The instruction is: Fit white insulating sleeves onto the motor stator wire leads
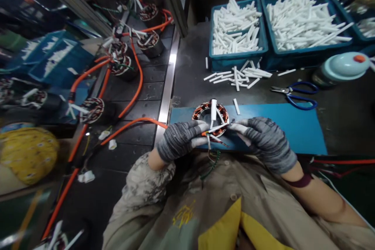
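Observation:
A motor stator [225,112] with copper windings stands on the blue mat in front of me, several white sleeves poking out of it. My left hand [184,137], in a grey glove with pale fingertips, is closed at its near left side on the end of an orange cable [140,120]. From there a thin white sleeve [218,127] slants across to the right. At its far end, my right hand [262,140], gloved alike, pinches with thumb and forefinger; the wire inside is too small to make out. A green twisted wire [215,164] hangs below the stator.
Blue bins [238,58] of white sleeves stand at the back right, with loose sleeves [237,76] before them. Blue-handled scissors [303,95] and a light blue bottle [341,68] lie right. Leftward, a conveyor [146,82] carries stators and orange cables. A yellow patterned cap [29,154] shows far left.

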Demonstrator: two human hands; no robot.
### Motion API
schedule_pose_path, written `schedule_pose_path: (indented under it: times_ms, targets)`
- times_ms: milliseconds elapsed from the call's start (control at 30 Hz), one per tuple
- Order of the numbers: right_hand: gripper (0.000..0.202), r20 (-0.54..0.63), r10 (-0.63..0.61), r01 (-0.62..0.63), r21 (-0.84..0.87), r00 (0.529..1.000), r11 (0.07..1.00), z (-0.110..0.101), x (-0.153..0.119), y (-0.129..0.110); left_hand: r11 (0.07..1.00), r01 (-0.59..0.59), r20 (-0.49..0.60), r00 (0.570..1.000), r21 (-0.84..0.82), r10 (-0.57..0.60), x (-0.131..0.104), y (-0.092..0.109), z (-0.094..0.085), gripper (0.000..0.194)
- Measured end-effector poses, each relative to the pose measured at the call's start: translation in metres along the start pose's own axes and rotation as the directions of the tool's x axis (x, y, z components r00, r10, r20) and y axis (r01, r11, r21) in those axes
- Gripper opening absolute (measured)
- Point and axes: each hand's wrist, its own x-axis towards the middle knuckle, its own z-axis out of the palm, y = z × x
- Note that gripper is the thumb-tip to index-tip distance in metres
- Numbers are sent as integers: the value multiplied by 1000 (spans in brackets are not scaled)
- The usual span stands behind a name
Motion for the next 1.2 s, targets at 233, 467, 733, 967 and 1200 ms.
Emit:
schedule_pose_path:
  times_ms: [233,467,733,967,1200]
  targets:
    - [35,164,131,-171,257,978,951,9,13,17,999,-9,37,999,47,7,0,5,12,35]
    - [33,384,416,-549,721,824,423,11,9,50,944,147,-38,989,295,-142,9,49,33,42]
    - [24,-5,640,-500,619,769,606,-13,-8,44,968,189,-94,980,163,-175,4,47,38,36]
    - [27,103,588,-520,604,802,604,-4,0,39,972,144,-153,981,185,-116,5,43,37,39]
    - [27,118,549,-506,581,827,638,-5,7,43,979,134,-162,981,153,-109,6,42,38,36]
